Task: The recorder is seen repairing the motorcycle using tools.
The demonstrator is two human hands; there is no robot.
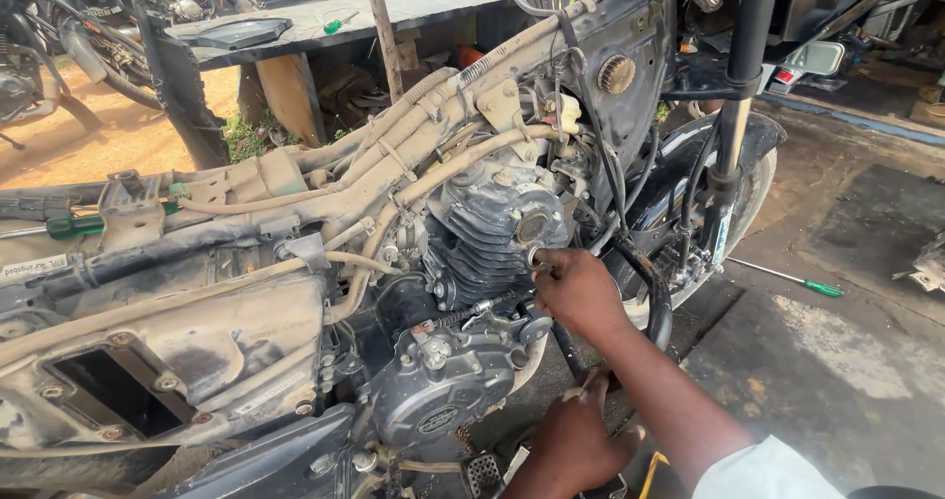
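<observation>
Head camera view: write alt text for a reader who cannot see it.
A person's right hand presses against the finned grey engine cylinder of a stripped, dusty motorcycle frame, while the left hand reaches low near the footpeg. A green-handled screwdriver lies on the concrete floor beyond the front wheel.

Engine [472, 292] of a stripped motorcycle, sitting in the dusty frame at centre of view. Cylinder block [497, 233] dark grey, finned, coated in grime, tilted slightly forward toward 3 o'clock. Small round metal fitting [537, 257] on the cylinder's front face, at 3 o'clock from the fins; fingertips of the right hand [579, 292] pinch it. Crankcase cover [443, 386] below, at 6 o'clock from the cylinder: rounded, dark, bolted, oval badge at its centre. Foot peg [482, 473] with ribbed tread at 5 o'clock from the cover, low in view. Left hand [576, 445] just beside the peg, at its 3 o'clock, closed around something pale, identity unclear.
</observation>
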